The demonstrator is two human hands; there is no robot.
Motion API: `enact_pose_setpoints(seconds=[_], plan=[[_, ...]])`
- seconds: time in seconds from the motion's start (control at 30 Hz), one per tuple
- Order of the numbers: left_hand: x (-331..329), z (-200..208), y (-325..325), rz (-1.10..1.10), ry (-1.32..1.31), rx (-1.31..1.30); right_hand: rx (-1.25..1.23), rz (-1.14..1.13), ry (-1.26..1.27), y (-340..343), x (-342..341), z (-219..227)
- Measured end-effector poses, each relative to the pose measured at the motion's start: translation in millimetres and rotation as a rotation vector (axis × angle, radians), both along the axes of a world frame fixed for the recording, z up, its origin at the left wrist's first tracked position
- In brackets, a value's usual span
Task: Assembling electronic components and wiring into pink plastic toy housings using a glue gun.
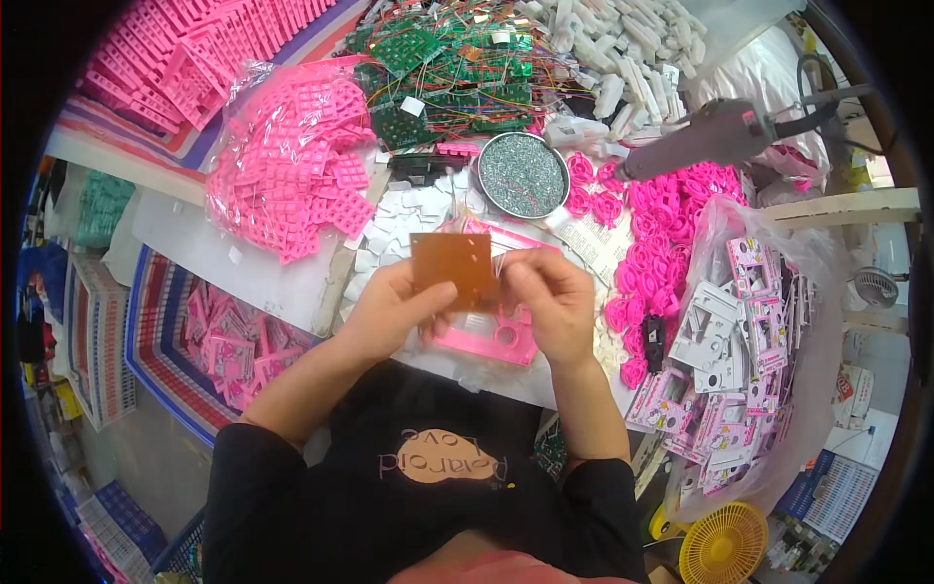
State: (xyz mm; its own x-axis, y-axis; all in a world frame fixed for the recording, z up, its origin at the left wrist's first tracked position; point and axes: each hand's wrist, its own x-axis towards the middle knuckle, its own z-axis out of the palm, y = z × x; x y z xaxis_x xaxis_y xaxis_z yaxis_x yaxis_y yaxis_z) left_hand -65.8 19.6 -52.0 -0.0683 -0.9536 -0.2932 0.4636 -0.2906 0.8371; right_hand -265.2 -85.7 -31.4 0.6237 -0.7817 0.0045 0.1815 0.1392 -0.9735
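Note:
A brown circuit board (449, 263) is raised over the near middle of the table, its plain side facing up. My left hand (397, 310) grips its left edge, thumb laid across the lower corner. At the right edge, my right hand (558, 300) has its thumb and fingers pinched together around thin wires (499, 265); their far ends are hidden. Beneath both hands lies a pink plastic housing (501, 343) with a round opening, partly covered by the board.
Behind the hands stand a round bowl (483, 195) of screws and heaped green circuit boards (457, 83). An electric screwdriver (696, 138) hangs at right. Pink button pads (292, 161) fill a bag at left; magenta rings (671, 219) and bagged printed panels (720, 336) lie right.

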Motion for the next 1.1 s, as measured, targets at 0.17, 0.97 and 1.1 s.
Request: enact_pose_setpoints(seconds=[0.17,0.97,1.1], plan=[[-2.1,-15.5,-2.3,0.169,0.079,-0.078,0.303,-0.216,-0.146,0.5,-5.9,-8.5],[24.8,1.7,11.6,-0.213,-0.421,-0.206,0.127,0.104,0.676,24.7,-164.0,-2.9],[-3.5,15.8,6.5,-0.406,-0.426,-0.238,-0.495,-0.011,0.887,32.0,-146.1,31.8]])
